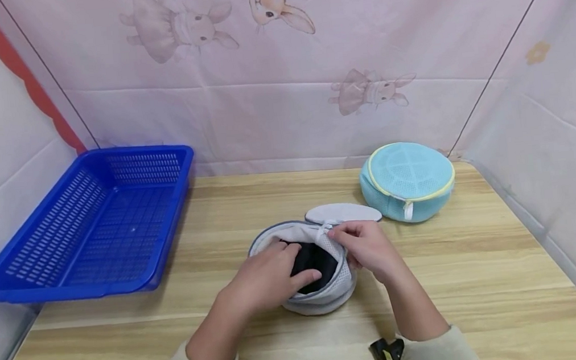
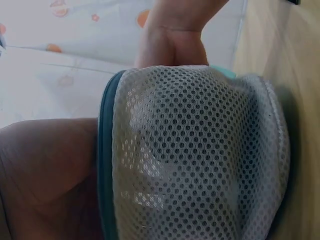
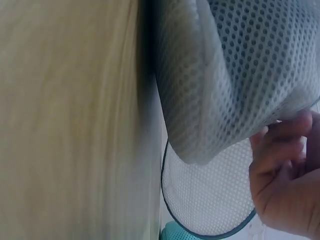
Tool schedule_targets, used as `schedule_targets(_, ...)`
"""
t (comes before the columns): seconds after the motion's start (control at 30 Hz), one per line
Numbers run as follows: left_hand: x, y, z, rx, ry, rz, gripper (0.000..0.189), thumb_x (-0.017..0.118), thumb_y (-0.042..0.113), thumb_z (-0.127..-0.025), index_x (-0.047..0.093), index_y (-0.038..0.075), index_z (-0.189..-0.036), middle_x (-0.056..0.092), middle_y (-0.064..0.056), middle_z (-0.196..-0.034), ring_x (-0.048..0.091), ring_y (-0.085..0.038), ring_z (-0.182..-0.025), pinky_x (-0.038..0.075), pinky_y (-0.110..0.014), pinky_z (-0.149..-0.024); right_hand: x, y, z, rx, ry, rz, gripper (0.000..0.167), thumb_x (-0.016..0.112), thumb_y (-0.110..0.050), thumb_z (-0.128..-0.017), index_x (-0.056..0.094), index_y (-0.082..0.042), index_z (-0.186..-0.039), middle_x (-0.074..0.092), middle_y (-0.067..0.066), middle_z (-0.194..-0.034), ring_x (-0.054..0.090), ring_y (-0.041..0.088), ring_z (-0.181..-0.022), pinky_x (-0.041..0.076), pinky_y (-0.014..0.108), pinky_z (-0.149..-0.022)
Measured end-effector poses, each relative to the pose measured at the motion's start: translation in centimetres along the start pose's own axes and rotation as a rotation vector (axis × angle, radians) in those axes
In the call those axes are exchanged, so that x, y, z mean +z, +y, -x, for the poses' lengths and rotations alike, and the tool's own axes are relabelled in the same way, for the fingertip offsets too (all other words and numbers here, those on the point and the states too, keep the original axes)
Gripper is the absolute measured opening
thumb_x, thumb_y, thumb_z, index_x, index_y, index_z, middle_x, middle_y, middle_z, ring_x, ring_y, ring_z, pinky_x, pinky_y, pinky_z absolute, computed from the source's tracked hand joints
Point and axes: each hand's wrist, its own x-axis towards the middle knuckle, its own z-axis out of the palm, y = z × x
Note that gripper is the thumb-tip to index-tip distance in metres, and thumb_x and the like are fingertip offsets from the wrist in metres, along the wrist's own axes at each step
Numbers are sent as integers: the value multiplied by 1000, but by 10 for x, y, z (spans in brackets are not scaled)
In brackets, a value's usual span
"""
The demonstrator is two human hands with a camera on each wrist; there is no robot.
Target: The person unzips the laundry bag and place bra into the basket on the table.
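Note:
A white mesh laundry bag [image 1: 324, 305] with a grey-blue zip edge stands on the table, its round lid [image 1: 342, 213] folded back behind it. Inside lies a black item, seemingly cloth [image 1: 318, 263]. My left hand [image 1: 270, 276] reaches over the near-left rim into the bag and touches the black item; its fingertips are partly hidden. With my right hand [image 1: 368, 247] I pinch the bag's rim at the right, beside the lid's hinge. The left wrist view shows the bag's mesh side [image 2: 185, 150]; in the right wrist view the right hand [image 3: 287, 175] has curled fingers at the rim.
A blue plastic basket [image 1: 169, 236] stands at the left of the wooden table [image 1: 483, 300]. Behind the white bag to the right sits a closed turquoise mesh bag [image 1: 411, 172] with yellow trim. Fabric walls [image 1: 272, 118] border the back and sides.

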Motion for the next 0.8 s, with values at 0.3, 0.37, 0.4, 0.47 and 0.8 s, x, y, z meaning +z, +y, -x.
schedule_targets(0.3,18,8,-4,-48,-45,-29,94,56,72,-84,32,14,-154,35,-25,-153,37,-46,-138,45,-57,-99,0,1,0,35,-48,-116,29,61,-19,-96,64,6,-110,64,0,-75,61,15,-55,54,29,-52)
schedule_targets(0.37,22,11,-7,-65,-35,-37,94,58,71,-84,31,15,-154,35,-26,-153,38,-48,-136,46,-58,-98,0,1,-1,38,-54,-121,28,61,-18,-96,63,6,-110,64,0,-75,63,15,-55,54,30,-53)
schedule_targets(0.4,25,12,-9,-68,-28,-44,94,60,69,-83,31,15,-154,35,-26,-152,38,-49,-136,46,-59,-97,0,1,-1,39,-59,-120,28,61,-18,-97,63,6,-110,64,0,-76,63,15,-56,55,30,-53)
schedule_targets(0.47,30,13,-11,-69,-9,-66,92,64,64,-83,32,14,-153,39,-26,-149,41,-50,-132,47,-58,-95,0,1,-1,39,-71,-118,28,61,-18,-97,63,6,-110,65,1,-77,64,15,-56,55,30,-54)
schedule_targets(0.8,41,9,-23,-23,18,-150,77,74,48,-81,44,16,-144,53,-22,-131,55,-47,-114,48,-55,-89,2,2,1,9,-144,-23,22,59,-18,-98,64,3,-101,63,0,-82,60,12,-58,55,32,-56)
